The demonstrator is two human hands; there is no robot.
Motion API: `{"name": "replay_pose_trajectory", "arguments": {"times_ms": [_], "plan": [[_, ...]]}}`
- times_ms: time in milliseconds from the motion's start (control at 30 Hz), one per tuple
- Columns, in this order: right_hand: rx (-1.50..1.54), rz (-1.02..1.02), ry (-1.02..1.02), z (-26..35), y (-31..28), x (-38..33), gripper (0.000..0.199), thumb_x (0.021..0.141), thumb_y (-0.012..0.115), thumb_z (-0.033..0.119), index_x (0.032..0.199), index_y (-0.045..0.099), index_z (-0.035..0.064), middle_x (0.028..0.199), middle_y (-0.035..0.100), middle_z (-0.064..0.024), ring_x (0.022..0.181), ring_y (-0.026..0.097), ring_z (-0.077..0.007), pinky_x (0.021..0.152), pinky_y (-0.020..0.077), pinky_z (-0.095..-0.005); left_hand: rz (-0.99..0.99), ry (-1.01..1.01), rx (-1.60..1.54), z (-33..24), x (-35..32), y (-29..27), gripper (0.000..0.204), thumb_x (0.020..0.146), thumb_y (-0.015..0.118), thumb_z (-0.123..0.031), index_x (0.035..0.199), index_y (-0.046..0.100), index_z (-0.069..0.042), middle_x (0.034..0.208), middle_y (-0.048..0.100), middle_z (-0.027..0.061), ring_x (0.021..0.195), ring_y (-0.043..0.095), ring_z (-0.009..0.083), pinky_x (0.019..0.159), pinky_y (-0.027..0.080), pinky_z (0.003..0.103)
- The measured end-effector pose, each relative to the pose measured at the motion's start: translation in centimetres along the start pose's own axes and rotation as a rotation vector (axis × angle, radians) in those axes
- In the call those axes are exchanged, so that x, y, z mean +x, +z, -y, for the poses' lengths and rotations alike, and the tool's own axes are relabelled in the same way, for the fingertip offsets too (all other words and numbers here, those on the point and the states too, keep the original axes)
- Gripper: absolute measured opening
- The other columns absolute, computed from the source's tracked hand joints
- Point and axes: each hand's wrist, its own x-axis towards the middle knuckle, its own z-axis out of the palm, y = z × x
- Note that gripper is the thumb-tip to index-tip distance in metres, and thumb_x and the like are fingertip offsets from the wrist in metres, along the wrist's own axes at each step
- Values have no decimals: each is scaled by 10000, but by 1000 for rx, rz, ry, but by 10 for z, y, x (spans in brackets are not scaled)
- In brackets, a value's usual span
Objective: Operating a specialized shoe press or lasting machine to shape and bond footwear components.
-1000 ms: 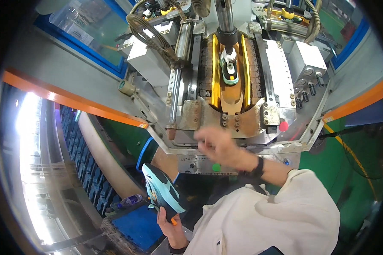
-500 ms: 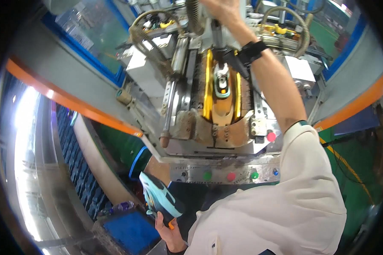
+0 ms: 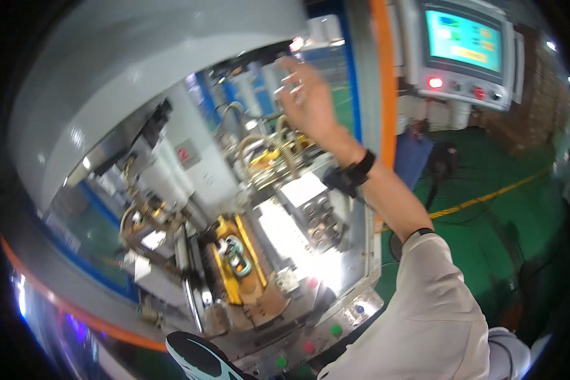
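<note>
1. Teal-and-black shoe [image 3: 199, 354] at the lower edge, left of centre, cut off by the frame. Left hand out of view; cannot tell how, or whether, it grips. Risk: slip or scuff against the machine front, if support is loose while attention is elsewhere.

2. Right hand [image 3: 310, 104] raised, fingers spread and slightly bent, apparently nothing between them. Blurred; contact with anything behind cannot be confirmed. Risk: knocked knuckles on the grey hood [image 3: 126, 50], or a brushed corrugated hose [image 3: 287, 158], if the reach is misjudged.

3. Second shoe [image 3: 236, 258] sits in the machine between yellow side pads [image 3: 252, 250], well apart from the right hand. Risk: creased or marked upper, if seated off-centre when pressure comes on. Seating not readable here.

4. Black wristband [image 3: 361, 168] and pale sleeve [image 3: 424, 297] on the right arm. Risk: snagging on fittings, caused by loose cloth or the band's raised edge.

5. Green button [image 3: 336, 330] on the front panel, near the sleeve. Risk: unintended press from a dropped elbow. Red light [image 3: 435, 83] lit below the screen [image 3: 465, 41]; meaning unknown.
</note>
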Motion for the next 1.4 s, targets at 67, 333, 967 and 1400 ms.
{"name": "replay_pose_trajectory", "arguments": {"times_ms": [67,333,967,1400], "plan": [[-235,-164,98,-46,-84,37,494,781,667,78,1262,552,78,1161,624,-156,1004,604,-356,901,483,-454,202,-232,-201,5,22,23,355,935,618,-227,1188,540,9,1012,557,148,820,545,260,762,497,345],[-891,-102,130,-129,-296,101,636,801,654,84,1374,380,93,1326,545,-185,1089,600,-419,883,505,-485,886,-1250,-769,-20,62,64,322,927,629,-383,929,600,-62,775,603,77,603,501,228,556,423,317],[-841,-98,13,-152,-329,107,596,826,613,40,1361,355,102,1248,625,-162,897,664,-404,833,506,-479,680,-37,22,-124,-20,118,373,895,584,-397,980,620,-36,873,620,121,762,589,289,673,494,391],[538,75,382,-5,-111,-101,375,1014,512,147,1356,474,0,1221,624,-230,746,538,-69,655,482,-238,259,-765,-801,-92,-37,61,340,804,679,-115,1134,613,-59,1066,644,53,1013,619,194,923,492,330]]}}
